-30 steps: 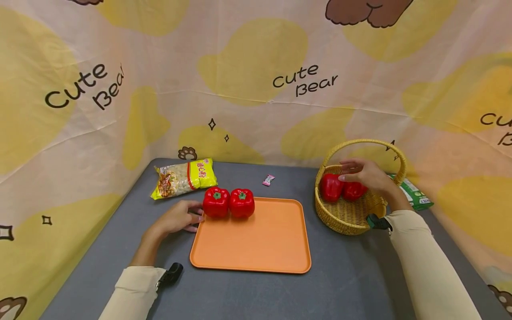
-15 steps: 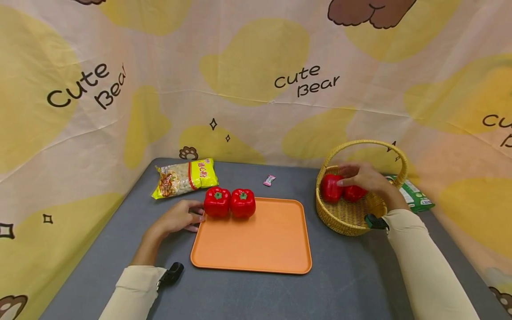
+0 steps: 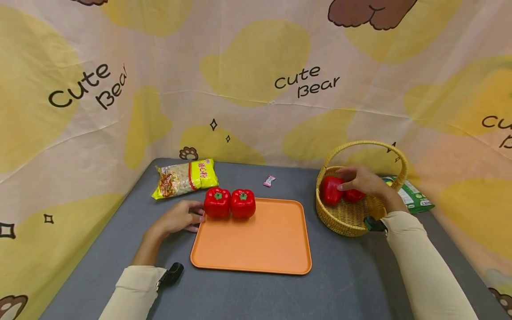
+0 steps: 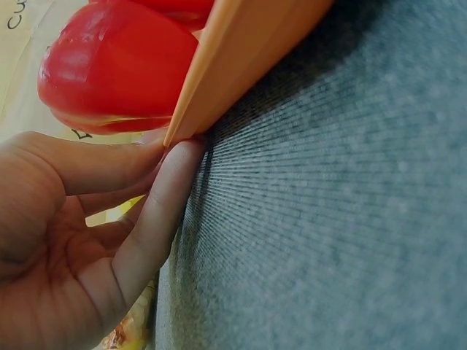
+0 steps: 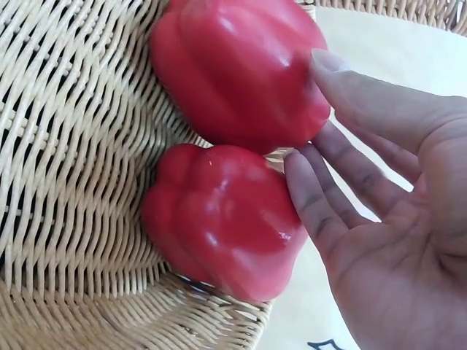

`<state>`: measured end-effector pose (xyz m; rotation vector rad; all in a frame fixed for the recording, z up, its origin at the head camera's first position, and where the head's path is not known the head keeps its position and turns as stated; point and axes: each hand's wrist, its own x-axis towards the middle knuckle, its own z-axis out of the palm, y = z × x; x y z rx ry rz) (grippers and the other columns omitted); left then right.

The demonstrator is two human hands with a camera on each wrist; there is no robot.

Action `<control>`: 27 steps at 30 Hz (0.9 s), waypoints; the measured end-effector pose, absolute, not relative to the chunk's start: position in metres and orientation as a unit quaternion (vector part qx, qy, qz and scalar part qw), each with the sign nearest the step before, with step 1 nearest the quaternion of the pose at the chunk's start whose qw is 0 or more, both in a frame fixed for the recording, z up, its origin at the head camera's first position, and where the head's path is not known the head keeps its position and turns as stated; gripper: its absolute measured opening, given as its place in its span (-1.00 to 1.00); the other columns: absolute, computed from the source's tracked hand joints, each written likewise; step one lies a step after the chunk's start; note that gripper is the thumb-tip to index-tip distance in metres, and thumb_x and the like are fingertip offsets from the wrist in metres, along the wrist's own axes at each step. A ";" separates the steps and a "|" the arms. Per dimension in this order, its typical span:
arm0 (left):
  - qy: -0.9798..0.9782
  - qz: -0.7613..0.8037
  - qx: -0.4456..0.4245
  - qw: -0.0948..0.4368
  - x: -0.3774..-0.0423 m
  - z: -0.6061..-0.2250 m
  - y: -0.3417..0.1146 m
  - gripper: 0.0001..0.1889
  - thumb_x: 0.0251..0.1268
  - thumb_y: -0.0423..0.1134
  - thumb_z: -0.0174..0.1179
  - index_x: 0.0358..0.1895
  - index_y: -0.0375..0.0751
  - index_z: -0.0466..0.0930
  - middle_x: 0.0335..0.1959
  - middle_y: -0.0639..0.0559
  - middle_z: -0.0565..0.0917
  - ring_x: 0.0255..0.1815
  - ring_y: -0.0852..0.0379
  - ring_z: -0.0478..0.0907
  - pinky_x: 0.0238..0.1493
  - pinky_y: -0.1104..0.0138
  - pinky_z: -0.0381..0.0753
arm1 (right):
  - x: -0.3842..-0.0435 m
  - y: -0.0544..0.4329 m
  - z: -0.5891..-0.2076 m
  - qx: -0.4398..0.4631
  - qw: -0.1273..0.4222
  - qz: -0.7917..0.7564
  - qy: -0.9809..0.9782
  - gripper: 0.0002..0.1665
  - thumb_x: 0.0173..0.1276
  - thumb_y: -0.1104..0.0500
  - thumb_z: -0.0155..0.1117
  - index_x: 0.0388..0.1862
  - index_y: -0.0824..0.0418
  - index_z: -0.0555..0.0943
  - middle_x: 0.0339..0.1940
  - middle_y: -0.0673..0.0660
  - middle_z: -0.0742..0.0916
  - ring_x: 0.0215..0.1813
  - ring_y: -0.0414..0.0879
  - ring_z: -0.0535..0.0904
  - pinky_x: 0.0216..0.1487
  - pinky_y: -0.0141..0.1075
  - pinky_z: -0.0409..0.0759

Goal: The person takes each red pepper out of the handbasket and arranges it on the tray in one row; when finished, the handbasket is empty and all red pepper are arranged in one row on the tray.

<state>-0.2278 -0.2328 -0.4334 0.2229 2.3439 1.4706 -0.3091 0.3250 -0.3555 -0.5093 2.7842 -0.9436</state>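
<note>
At the left rim of the orange tray point(image 3: 252, 242), my left hand point(image 3: 178, 217) pinches the edge between thumb and fingers, as the left wrist view shows of the tray's side point(image 4: 219, 80). Two red bell peppers point(image 3: 242, 204) stand side by side on the tray's far left corner. Over the wicker basket point(image 3: 340, 224) at the right, my right hand point(image 3: 362, 181) holds a red bell pepper point(image 3: 330, 190), thumb on one side and fingers on the other. A second bell pepper point(image 5: 222, 222) lies beside it in the basket, partly behind the hand in the head view.
A yellow bag of pasta point(image 3: 185, 178) lies behind the left hand. A small pink wrapped candy point(image 3: 269, 181) lies beyond the tray. The basket's handle point(image 3: 366, 142) arches over the right hand. Behind the basket is a green packet point(image 3: 416, 198). Printed cloth walls enclose the table.
My right hand has moved slightly left and down onto the left pepper in the basket, which has tilted a little. The left hand has stayed at the tray's rim.
</note>
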 end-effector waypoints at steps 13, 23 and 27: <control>0.832 0.518 0.079 0.182 -0.228 -0.433 -0.232 -0.43 0.46 -0.45 0.22 0.45 -0.65 0.33 0.15 -0.40 0.61 -0.13 0.04 0.69 -0.18 0.18 0.86 | -0.307 0.322 -0.356 -0.151 0.094 -0.275 0.945 -0.35 0.36 0.01 0.54 0.29 0.37 0.65 0.20 0.35 0.73 0.19 0.21 0.59 0.29 0.13 0.59; 0.835 0.514 0.079 0.179 -0.228 -0.433 -0.232 -0.43 0.47 -0.46 0.21 0.45 -0.66 0.33 0.15 -0.40 0.61 -0.13 0.04 0.68 -0.17 0.18 0.86 | -0.301 0.312 -0.354 -0.169 0.115 -0.318 0.926 -0.41 0.28 0.11 0.59 0.16 0.33 0.55 0.26 0.43 0.68 0.32 0.35 0.57 0.35 0.18 0.59; 0.834 0.516 0.077 0.180 -0.228 -0.433 -0.232 -0.44 0.47 -0.46 0.21 0.44 -0.66 0.33 0.15 -0.41 0.61 -0.13 0.05 0.68 -0.18 0.19 0.86 | -0.299 0.312 -0.355 -0.169 0.121 -0.323 0.923 -0.23 0.28 0.11 0.58 0.36 0.37 0.46 0.37 0.49 0.60 0.42 0.42 0.50 0.39 0.28 0.55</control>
